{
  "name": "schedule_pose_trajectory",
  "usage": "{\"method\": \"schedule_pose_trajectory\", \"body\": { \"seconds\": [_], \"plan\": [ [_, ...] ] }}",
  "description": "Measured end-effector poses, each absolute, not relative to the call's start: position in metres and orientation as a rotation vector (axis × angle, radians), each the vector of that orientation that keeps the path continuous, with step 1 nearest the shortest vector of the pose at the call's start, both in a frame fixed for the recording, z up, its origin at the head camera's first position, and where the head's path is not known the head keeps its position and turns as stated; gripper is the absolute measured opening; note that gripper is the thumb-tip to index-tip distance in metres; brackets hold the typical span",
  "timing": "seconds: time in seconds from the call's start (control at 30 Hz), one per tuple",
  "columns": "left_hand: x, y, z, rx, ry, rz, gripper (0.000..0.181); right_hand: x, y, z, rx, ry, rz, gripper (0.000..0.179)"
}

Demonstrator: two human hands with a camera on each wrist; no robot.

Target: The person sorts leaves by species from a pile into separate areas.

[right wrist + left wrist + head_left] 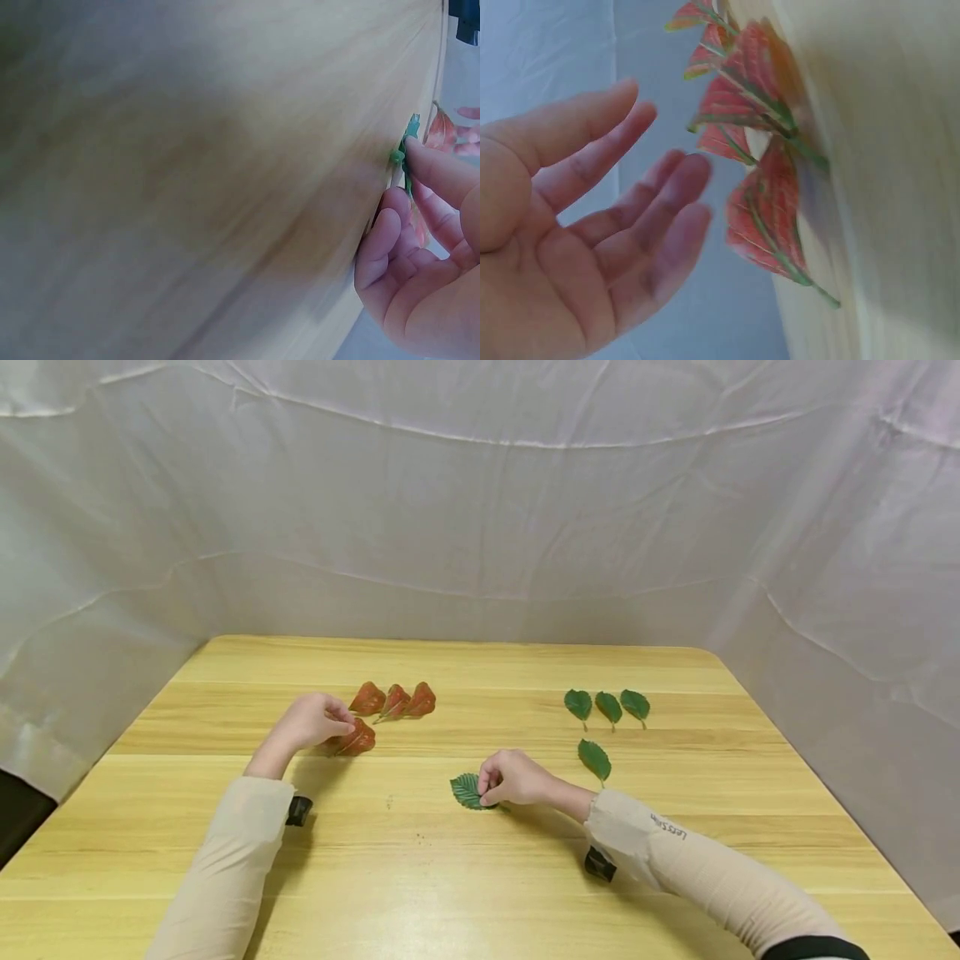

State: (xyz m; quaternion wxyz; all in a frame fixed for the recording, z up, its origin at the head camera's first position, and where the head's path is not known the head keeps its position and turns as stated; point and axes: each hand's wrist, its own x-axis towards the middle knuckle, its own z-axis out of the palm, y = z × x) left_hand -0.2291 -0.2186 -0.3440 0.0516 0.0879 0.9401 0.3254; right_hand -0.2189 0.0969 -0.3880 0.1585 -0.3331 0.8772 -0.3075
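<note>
My left hand (318, 721) hovers beside a red leaf (362, 738) at the left of the table. The left wrist view shows its fingers (660, 240) loosely extended, apart from the red leaves (769, 214) and with nothing between them. Near the middle, my right hand (516, 778) pinches a green leaf (464, 790) between thumb and fingers, close to the wood. From the right wrist that leaf (409, 135) appears edge-on, partly covered by the thumb. Behind the left hand stand three more red leaves (394, 702) in a row.
Three green leaves (608, 707) line up at the back right, and another green leaf (594, 759) lies in front of them, beyond the right forearm. Grey-white sheeting (480, 527) surrounds the back and sides of the wooden table (420, 893).
</note>
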Motion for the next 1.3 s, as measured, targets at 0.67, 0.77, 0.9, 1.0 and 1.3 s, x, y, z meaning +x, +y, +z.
{"method": "schedule_pose_trajectory", "body": {
  "seconds": [0.67,0.77,0.9,1.0,1.3],
  "plan": [
    [-0.22,-0.162,-0.355,0.806,2.9,0.994,0.015,-0.218,0.097,-0.388,-0.931,2.504,-0.882,0.012],
    [-0.219,-0.156,-0.36,0.973,2.876,0.987,0.015,-0.218,0.096,-0.388,-0.93,2.499,-0.889,0.011],
    [-0.218,-0.145,-0.365,1.088,2.851,0.927,0.014,-0.218,0.097,-0.387,-0.934,2.496,-0.893,0.012],
    [-0.217,-0.135,-0.367,1.048,2.834,0.853,0.013,-0.218,0.097,-0.386,-0.93,2.493,-0.89,0.012],
    [-0.212,-0.117,-0.373,0.961,2.713,0.751,0.016,-0.22,0.099,-0.385,-0.954,2.449,-0.938,0.011]
  ]
}}
